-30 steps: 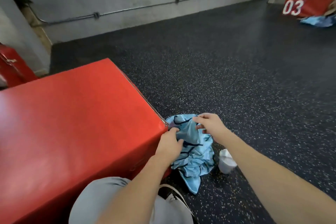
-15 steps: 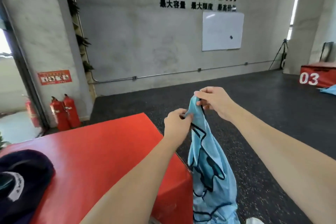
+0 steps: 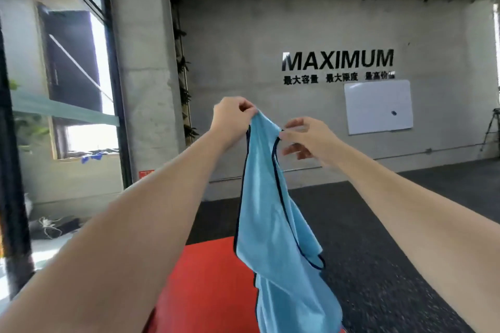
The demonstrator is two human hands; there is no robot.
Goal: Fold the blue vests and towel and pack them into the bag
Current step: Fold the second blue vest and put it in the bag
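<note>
fingers (image 3: 244, 109) of the left hand (image 3: 230, 123) curl over and pinch the top edge of the blue vest (image 3: 270, 224), with the knuckles turned up and the wrist bent slightly. the right hand (image 3: 308, 139) pinches the dark-trimmed edge of the same vest between thumb and forefinger just beside the left hand's grip, while its other fingers hang loosely curled below and hold nothing. both forearms reach forward and upward from the lower corners of the view, bare to the elbow, and meet at about chest height in front of the camera. the vest hangs straight down from the two pinch points, its top bunched between the hands, its body falling in loose folds with a dark piping along the arm opening, and its lower end runs out of view at the bottom. behind and below the hanging cloth lies a red box (image 3: 211, 284), its top partly covered by the vest and the left forearm. a dark speckled floor (image 3: 378, 238) stretches to the right. farther back stands a grey concrete wall (image 3: 243, 48) with black lettering (image 3: 337, 59), a whiteboard (image 3: 378, 107) beneath it, a concrete pillar (image 3: 140, 62) and a window (image 3: 54, 76) to the left.
</note>
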